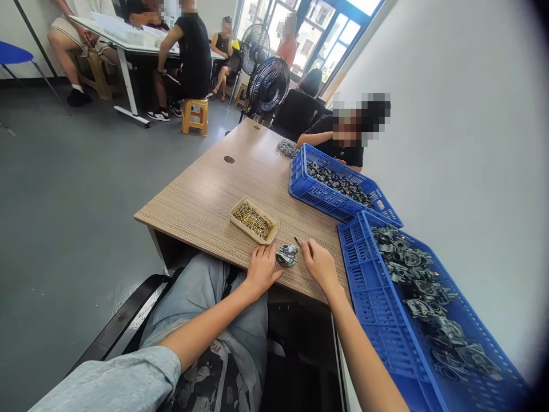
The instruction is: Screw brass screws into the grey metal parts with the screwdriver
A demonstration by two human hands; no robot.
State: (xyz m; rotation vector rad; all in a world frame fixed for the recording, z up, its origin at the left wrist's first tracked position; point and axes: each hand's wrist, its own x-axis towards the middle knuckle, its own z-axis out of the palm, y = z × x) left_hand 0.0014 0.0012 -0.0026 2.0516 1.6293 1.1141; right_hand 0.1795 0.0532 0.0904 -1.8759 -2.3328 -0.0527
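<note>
A small grey metal casting (287, 254) lies on the wooden table (206, 200) near its front edge. My left hand (261, 269) rests on the table just left of the casting, fingers curled against it. My right hand (318, 263) is just right of the casting, fingers pinched on a thin dark pin (297, 241) that points up and left. A beige tray (254, 221) of small brass parts sits just beyond my left hand.
A blue crate (373, 297) of grey castings stands at my right, a second blue crate (317, 194) behind it. A person sits at the table's far right end. Two floor fans (268, 86) and several seated people at a white table are beyond.
</note>
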